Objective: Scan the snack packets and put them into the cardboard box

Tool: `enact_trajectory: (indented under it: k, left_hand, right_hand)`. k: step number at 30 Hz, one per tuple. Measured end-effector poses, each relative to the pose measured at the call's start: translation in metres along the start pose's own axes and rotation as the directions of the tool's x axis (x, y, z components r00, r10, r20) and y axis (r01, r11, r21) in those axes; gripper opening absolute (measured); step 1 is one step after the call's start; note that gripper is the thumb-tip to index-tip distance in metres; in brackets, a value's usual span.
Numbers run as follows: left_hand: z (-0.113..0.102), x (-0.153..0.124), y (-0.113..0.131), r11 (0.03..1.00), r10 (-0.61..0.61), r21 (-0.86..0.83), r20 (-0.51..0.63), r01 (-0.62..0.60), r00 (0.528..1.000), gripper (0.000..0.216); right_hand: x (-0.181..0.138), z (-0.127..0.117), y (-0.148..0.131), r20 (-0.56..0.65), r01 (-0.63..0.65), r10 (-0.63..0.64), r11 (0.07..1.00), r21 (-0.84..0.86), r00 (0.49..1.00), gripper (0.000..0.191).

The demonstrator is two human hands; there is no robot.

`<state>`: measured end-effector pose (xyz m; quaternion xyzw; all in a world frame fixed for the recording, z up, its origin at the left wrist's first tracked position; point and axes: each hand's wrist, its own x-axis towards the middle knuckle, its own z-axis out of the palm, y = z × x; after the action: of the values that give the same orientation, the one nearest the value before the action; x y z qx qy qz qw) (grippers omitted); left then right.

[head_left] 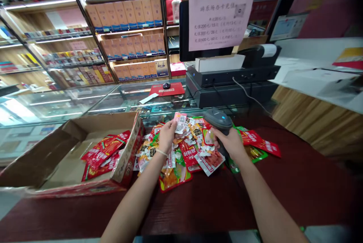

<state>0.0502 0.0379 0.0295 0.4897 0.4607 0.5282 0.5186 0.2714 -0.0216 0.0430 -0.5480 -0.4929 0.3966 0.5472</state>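
My left hand [167, 134] is closed on a small pink-and-white snack packet [180, 123], held up above a heap of snack packets [187, 156] on the dark red counter [297, 182]. My right hand [230, 141] grips a grey handheld barcode scanner [217, 119], its head with a small blue light turned toward the held packet. Both hands hover over the middle of the heap, a short gap between them.
An open cardboard box [124, 152] with red packets [103, 152] stands at the left. Behind the heap are a glass display case [85, 103], a till with monitor and pink notice [219, 19], a receipt printer [262, 54], a mouse on a red pad [166, 86], and shelves of cartons [127, 12].
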Motion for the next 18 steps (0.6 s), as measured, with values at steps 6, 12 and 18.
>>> enact_trajectory:
  k: [6,12,18]
  left_hand:
    - [-0.030,0.007,-0.002,0.995,0.009,-0.101,0.050,-0.004,0.999,0.039]
    - [-0.037,0.014,-0.008,0.992,0.033,-0.126,0.049,-0.027,0.998,0.041]
    - [-0.036,0.016,-0.010,0.993,0.055,-0.104,0.056,-0.049,0.997,0.040]
  right_hand:
    - [-0.010,0.027,0.008,0.076,-0.046,0.046,0.999,-0.006,0.996,0.036]
    - [-0.018,0.040,0.009,0.152,0.120,-0.097,0.982,-0.149,0.984,0.048]
    - [-0.021,0.043,0.005,0.147,0.188,-0.157,0.957,-0.221,0.977,0.045]
